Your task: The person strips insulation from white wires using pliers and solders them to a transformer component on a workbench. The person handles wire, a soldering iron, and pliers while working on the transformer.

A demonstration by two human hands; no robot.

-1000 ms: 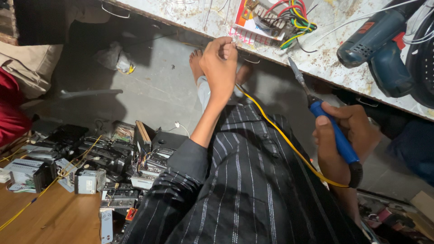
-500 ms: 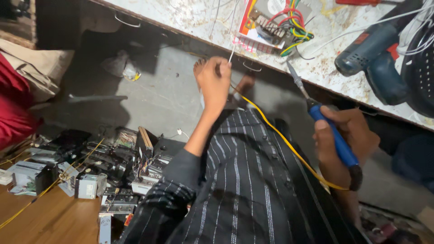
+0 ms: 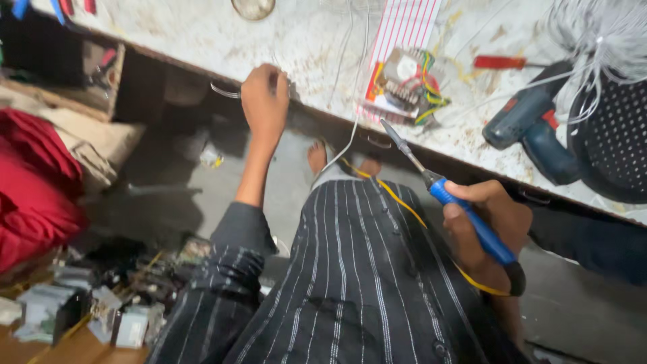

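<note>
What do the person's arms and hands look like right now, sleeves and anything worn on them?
Both hands are bare: no gloves, rings or watch show on the left hand or the right hand. The left forearm is uncovered, with the dark sleeve with thin pale vertical stripes pushed up near the elbow. It matches the buttoned striped garment. The right arm's sleeve is hidden from view.
</note>
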